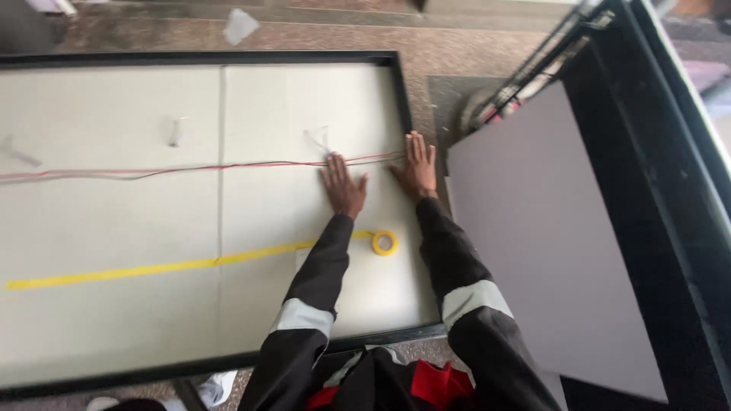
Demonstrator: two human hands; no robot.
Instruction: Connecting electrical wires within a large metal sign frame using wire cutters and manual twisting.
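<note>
A large white panel point(114, 122) in a black frame lies flat on the floor in the head view. Thin red and dark wires point(190, 168) run across it from left to right. My left hand point(343, 186) lies flat on the panel, fingers spread, with its fingertips at the wires beside a piece of clear tape point(318, 139). My right hand point(416, 167) presses flat on the wires' right end, close to the frame's right edge. A roll of yellow tape point(384, 243) rests between my forearms, and a long yellow strip point(152, 268) of it is stuck across the panel to the left.
Another clear tape piece point(177, 130) sits on the panel's upper left. A grey board point(548, 228) leans at the right, against a black frame point(655, 175). Brown stone floor point(457, 53) lies beyond. A scrap of paper point(240, 25) rests on it.
</note>
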